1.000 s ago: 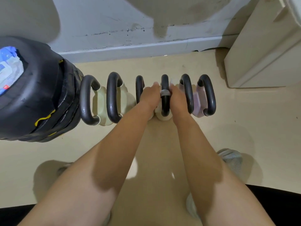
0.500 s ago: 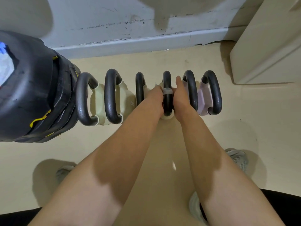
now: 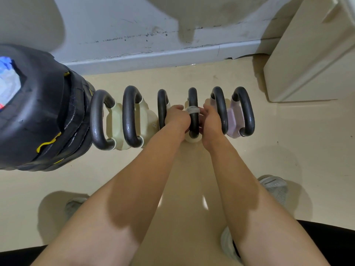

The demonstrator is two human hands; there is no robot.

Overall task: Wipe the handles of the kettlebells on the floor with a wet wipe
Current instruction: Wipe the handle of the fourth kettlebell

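Hands: left hand (image 3: 177, 117) and right hand (image 3: 210, 120) each pinch an end of the wet wipe (image 3: 192, 110) | wipe looped over fourth handle (image 3: 193, 96) from black weight stack (image 3: 38, 112) | step: wiping it | next: probably draw along bar

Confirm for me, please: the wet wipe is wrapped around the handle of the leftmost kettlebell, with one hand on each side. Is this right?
Not quite. The head view shows the wet wipe wrapped around the fourth handle from the left, not the leftmost. The rest holds: the left hand and the right hand are on either side of it.
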